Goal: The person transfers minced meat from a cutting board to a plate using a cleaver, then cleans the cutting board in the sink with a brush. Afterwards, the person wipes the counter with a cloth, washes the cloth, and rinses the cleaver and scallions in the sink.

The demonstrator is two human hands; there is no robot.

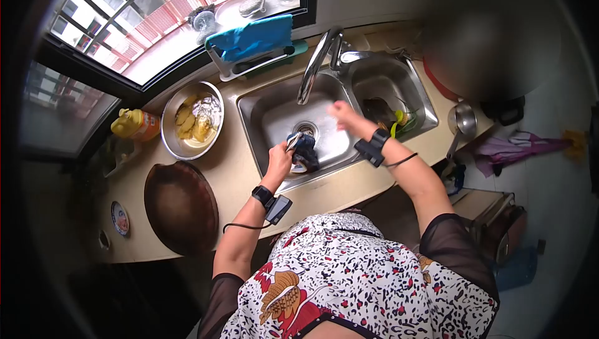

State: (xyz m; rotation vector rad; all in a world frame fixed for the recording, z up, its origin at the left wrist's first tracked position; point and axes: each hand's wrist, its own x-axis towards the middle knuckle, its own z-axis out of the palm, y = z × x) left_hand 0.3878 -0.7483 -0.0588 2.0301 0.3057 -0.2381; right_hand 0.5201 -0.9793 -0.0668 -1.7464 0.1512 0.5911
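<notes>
Kitchen counter, steel sink point(265, 114) | dark cloth point(305, 153) is in larger basin, long axis from drain point(306, 130) toward front rim | left hand point(280, 157): fingers closed on cloth | right hand point(344, 116): blurred, opening I cannot tell

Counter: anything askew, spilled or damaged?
No spill shows on the counter. The dark round pan or lid left of the sink has an uneven, possibly chipped upper rim and sits near the front edge.

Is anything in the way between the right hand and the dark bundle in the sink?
Nothing visible stands between the right hand and the dark bundle, held by the left hand. The faucet lies off to the side of that path.
</notes>
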